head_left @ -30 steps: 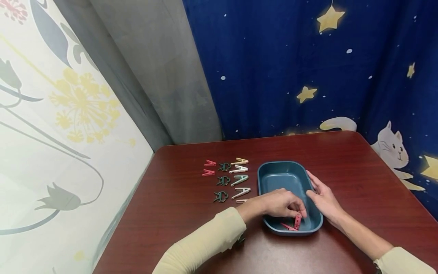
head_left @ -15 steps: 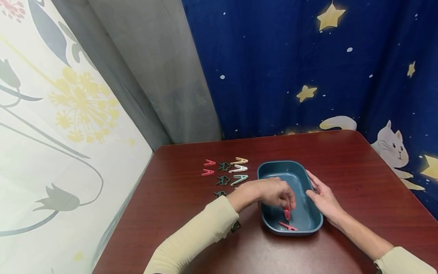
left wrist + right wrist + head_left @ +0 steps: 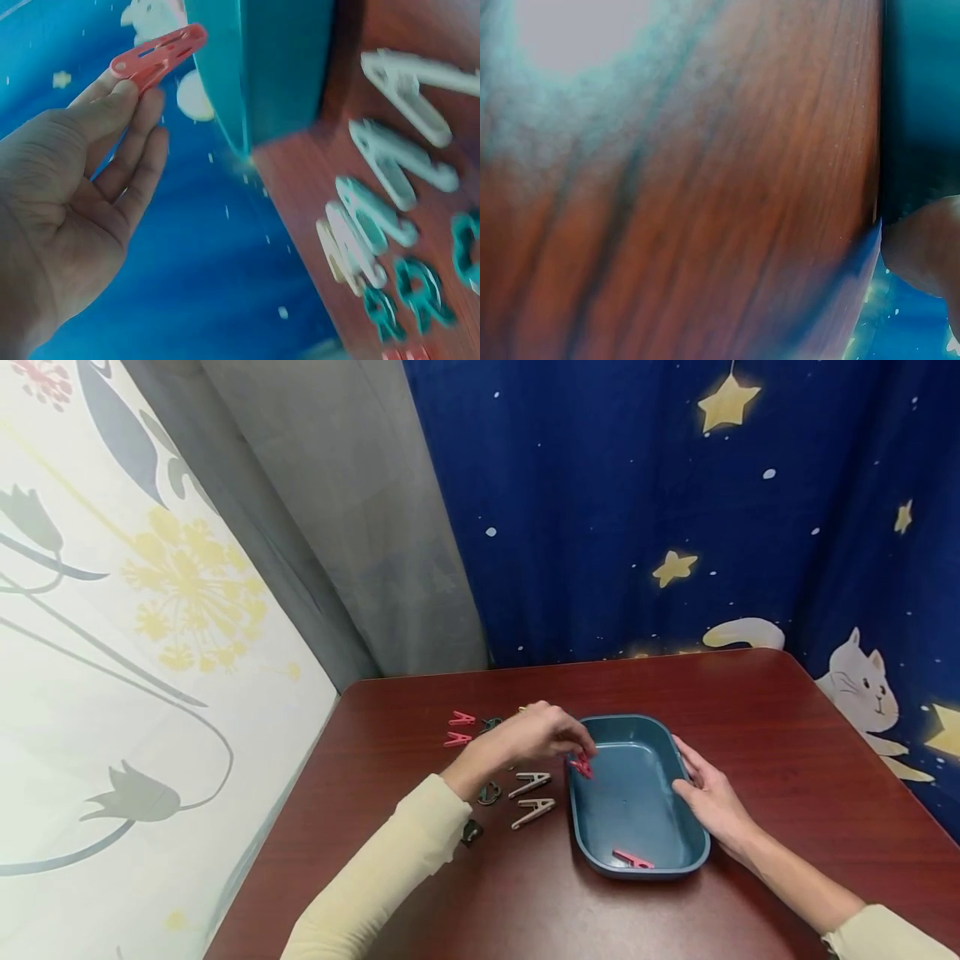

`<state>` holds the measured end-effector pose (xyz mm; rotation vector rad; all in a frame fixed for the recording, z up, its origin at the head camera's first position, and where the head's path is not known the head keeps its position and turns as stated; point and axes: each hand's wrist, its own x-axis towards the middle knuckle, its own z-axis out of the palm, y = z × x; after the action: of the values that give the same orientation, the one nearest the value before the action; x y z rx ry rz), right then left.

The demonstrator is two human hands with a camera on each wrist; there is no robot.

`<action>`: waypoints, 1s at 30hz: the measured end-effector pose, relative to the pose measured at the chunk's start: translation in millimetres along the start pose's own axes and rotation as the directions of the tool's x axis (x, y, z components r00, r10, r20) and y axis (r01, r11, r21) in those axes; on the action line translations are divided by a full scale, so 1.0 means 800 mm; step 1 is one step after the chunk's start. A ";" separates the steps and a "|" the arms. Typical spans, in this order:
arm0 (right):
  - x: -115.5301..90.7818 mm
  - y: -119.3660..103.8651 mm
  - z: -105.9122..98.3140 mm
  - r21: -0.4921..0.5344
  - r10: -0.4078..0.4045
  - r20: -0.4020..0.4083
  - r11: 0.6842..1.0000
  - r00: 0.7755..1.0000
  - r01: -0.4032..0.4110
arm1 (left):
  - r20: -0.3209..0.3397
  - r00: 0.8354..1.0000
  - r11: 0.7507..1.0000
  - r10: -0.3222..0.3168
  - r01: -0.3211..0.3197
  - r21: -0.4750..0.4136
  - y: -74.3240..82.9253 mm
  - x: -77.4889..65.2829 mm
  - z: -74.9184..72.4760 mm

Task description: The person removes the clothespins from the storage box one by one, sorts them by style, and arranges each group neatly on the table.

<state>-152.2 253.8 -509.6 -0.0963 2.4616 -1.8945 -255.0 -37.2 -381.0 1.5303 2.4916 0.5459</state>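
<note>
My left hand (image 3: pixel 542 732) pinches a red clothespin (image 3: pixel 161 54) between thumb and fingertips, over the left rim of a blue rectangular basin (image 3: pixel 637 810). In the left wrist view the clothespin sticks out past the thumb, beside the basin's wall (image 3: pixel 289 67). Another red clothespin (image 3: pixel 632 859) lies on the basin floor at its near end. My right hand (image 3: pixel 708 793) holds the basin's right side, thumb at the rim and fingers along the outer wall. Only a bit of that hand (image 3: pixel 926 240) shows in the right wrist view, against the dark wall.
Left of the basin, clips lie in columns on the brown table (image 3: pixel 360 827): two red clothespins (image 3: pixel 459 739), green ring-shaped clips (image 3: pixel 421 291) and a column of pale clothespins (image 3: pixel 532 812). My left forearm covers part of them in the head view. Curtains hang behind the table.
My left hand has lifted the red clothespin from the basin's near end and carried it up and left to the left rim. The other red clothespin stays inside. The right hand keeps its hold.
</note>
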 end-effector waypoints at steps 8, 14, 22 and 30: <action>0.000 -0.001 -0.001 0.002 -0.001 -0.011 1.000 1.000 0.001 | -0.258 0.954 0.988 -0.153 0.147 -0.041 -0.055 -0.052 -0.024; 0.000 -0.001 0.000 0.003 0.006 -0.012 1.000 1.000 -0.006 | -0.424 0.846 0.940 -0.322 0.231 -0.253 -0.094 -0.099 -0.033; 0.000 -0.003 0.000 0.003 0.005 -0.016 1.000 1.000 -0.005 | -0.590 0.654 0.878 -0.473 0.295 -0.377 -0.134 -0.156 -0.031; 0.001 -0.002 0.001 -0.004 0.001 -0.020 1.000 1.000 -0.001 | -0.603 0.506 0.770 -0.617 0.232 -0.594 -0.166 -0.195 0.002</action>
<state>-153.2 252.3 -508.1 -0.0766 2.4773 -1.9001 -292.3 -229.0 -442.1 0.4144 2.8177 1.8437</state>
